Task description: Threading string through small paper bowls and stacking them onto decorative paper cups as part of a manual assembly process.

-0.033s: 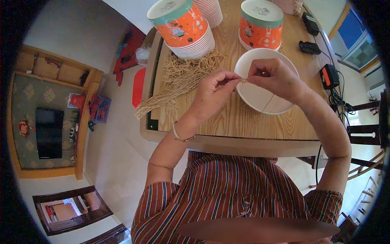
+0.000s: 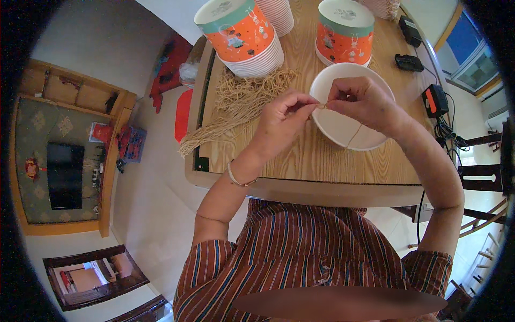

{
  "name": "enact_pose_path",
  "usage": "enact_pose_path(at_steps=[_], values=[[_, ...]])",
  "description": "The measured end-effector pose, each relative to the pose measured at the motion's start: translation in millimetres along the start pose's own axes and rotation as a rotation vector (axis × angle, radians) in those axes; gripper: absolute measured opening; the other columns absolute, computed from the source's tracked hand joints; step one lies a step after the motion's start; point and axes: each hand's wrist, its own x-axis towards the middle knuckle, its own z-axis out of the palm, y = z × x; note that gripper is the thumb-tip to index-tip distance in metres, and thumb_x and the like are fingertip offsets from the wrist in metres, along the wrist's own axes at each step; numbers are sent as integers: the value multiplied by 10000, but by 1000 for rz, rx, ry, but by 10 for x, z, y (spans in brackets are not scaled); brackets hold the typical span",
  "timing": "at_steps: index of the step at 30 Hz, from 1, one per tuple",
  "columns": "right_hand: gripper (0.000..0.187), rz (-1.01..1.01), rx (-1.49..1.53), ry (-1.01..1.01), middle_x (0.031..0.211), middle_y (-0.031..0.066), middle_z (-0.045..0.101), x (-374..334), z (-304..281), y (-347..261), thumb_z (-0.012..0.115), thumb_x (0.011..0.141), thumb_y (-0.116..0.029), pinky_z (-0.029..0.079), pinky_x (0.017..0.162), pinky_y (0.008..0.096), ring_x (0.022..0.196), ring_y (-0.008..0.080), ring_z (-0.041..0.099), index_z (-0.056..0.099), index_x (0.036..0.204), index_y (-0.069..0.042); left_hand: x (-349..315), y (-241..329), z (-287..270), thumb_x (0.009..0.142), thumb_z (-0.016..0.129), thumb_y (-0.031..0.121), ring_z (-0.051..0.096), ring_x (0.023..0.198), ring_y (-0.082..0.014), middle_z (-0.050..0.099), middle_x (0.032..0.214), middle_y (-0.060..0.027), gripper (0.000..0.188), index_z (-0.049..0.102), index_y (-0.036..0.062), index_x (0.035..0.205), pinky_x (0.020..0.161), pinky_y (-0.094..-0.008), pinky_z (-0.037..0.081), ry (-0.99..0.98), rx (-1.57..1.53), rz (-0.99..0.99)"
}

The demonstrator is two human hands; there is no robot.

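Observation:
Over a white round bowl (image 2: pixel 380 85), both my hands pinch a thin beige string (image 2: pixel 354 136). My left hand (image 2: pixel 283 121) is closed, thumb and forefinger pressed together on it near the bowl's left rim. Close beside those fingertips, my right hand (image 2: pixel 365 104) pinches the same string with curled fingers. One loose length hangs below my right hand across the bowl's near side. A small loop or knot seems to lie between the fingertips, too small to make out. To the left, a loose bundle of beige strings (image 2: pixel 230 115) is spread on the wooden table (image 2: pixel 300 166).
Behind the bowl stand two stacks of upturned paper tubs, an orange and green left stack (image 2: pixel 240 40) and a right stack (image 2: pixel 343 40). More stacked tubs are farther back. Black adapters (image 2: pixel 435 101) and cables line the table's right edge. A red stool (image 2: pixel 183 115) is at the left.

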Motion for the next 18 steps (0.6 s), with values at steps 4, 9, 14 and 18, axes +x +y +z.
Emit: enact_pose_path(at_steps=[4,9,14,18], values=[[76,80,13,-3,756,-52,562,-12,28,9,651,876,-65,435,655,198,727,18,506,616,819,-28,-7,6,-32,917,600,19,595,855,-78,633,929,-18,132,647,5,1039,752,-223,486,-17,-14,-57],[92,92,-47,35,749,-36,567,-27,75,-4,670,861,-67,444,638,213,718,29,511,617,802,-19,-32,3,-24,925,595,29,601,813,-70,640,893,-12,121,645,8,1033,725,-221,499,2,-43,-50],[109,-69,-241,92,729,42,561,-43,107,27,682,831,-58,454,622,266,672,107,545,599,793,1,-43,-52,-16,925,600,38,604,777,-62,646,859,-6,109,644,12,1021,707,-220,507,40,-94,-69],[121,-132,-372,97,734,77,556,-49,109,-26,675,824,-54,459,622,294,656,153,559,580,785,9,-57,-54,-12,925,604,44,605,769,-61,648,859,-6,105,640,7,1016,706,-223,515,50,-83,-71]])
